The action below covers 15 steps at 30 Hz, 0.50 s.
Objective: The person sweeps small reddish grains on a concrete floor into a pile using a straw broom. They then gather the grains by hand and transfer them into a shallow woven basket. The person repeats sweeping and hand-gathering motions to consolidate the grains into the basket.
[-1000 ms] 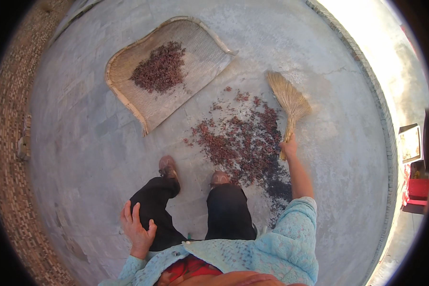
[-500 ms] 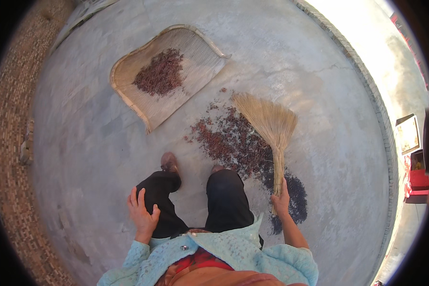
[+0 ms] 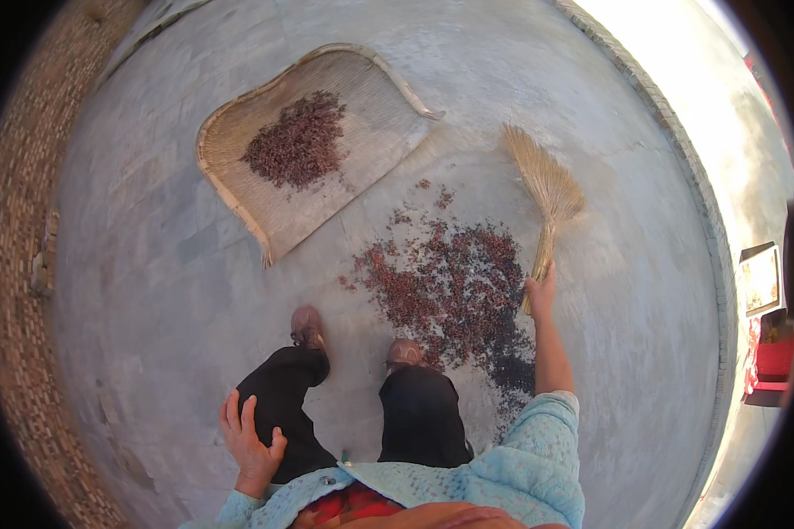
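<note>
A straw hand broom (image 3: pixel 549 189) is gripped by its handle in my right hand (image 3: pixel 541 289), its bristles fanned out away from me. To the broom's left, small dark-red dried pieces (image 3: pixel 441 273) lie scattered on the concrete, mixed with finer black bits (image 3: pixel 510 372) on the side nearer me. My left hand (image 3: pixel 254 445) rests on my left thigh, fingers spread, holding nothing. Farther off to the left lies a woven winnowing basket (image 3: pixel 370 123) with a bound, raised rim. A heap of similar dark-red pieces (image 3: pixel 298 141) sits inside it.
My shoes (image 3: pixel 404 353) stand close to the spread pieces. Grey concrete floor (image 3: pixel 168 264) surrounds everything. A brick wall (image 3: pixel 18 291) runs along the left, and a low brick edging (image 3: pixel 692 167) curves along the right. Beyond that edging are red things (image 3: pixel 775 360) and a framed panel (image 3: pixel 760 279).
My right arm has reached forward and the broom has swung away to the right, off the scattered pieces. My left hand stays on my thigh.
</note>
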{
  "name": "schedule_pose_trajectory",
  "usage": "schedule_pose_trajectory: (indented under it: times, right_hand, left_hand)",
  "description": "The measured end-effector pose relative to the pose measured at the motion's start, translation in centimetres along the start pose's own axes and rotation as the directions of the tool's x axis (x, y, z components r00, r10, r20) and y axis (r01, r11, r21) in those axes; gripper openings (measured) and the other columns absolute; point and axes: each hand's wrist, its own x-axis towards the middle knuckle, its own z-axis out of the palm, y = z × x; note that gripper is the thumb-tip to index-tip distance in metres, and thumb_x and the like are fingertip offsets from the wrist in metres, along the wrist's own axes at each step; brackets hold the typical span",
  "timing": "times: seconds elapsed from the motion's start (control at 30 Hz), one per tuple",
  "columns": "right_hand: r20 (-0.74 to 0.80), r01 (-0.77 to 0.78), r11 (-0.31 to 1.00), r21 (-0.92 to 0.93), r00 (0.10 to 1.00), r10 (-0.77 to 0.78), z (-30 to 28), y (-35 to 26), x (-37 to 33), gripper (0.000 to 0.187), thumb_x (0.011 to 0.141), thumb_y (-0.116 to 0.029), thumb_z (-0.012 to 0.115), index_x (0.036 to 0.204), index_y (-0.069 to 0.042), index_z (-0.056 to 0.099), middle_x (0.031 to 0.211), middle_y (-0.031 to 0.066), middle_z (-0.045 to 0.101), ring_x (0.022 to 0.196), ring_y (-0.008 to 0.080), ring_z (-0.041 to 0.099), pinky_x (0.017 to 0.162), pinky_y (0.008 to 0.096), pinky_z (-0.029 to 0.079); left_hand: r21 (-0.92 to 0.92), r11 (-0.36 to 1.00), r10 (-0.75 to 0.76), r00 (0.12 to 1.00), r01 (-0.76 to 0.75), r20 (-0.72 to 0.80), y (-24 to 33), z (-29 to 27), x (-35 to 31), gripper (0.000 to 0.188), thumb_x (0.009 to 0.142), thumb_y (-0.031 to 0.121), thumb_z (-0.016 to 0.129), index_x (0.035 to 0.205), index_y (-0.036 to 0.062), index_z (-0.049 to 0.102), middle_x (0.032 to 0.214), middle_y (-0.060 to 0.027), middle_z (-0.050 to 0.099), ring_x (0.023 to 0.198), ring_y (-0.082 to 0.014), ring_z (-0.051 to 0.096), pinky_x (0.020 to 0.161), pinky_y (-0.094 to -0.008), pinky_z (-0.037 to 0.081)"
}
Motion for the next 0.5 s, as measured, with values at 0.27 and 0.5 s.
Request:
schedule_pose_trajectory:
  times: [0.27,0.5]
  right_hand:
    - [0.038,-0.171,0.985,0.013,0.985,0.171,3.7,-0.6,8.2,0.077,0.065,0.001,0.064,0.138,-0.001,0.040,0.092,0.0093,0.061,0.076,0.0229,0.060,0.068,0.0360,0.052]
    - [0.151,-0.097,0.973,-0.207,0.980,0.130,5.5,-1.9,3.9,0.081,0.068,-0.007,0.070,0.143,-0.008,0.037,0.095,0.0170,0.065,0.086,0.0310,0.065,0.078,0.0404,0.051]
  left_hand:
    - [0.076,0.997,-0.007,1.000,0.006,0.014,0.5,-0.1,0.8,0.064,0.062,0.015,0.063,0.124,0.0017,0.052,0.140,-0.0236,0.041,0.124,-0.0463,0.039,0.103,-0.0528,0.037]
    - [0.047,0.999,-0.008,1.000,0.007,0.011,0.8,-0.3,0.7,0.064,0.062,0.016,0.065,0.123,0.0025,0.053,0.139,-0.0233,0.042,0.123,-0.0462,0.040,0.102,-0.0534,0.037]
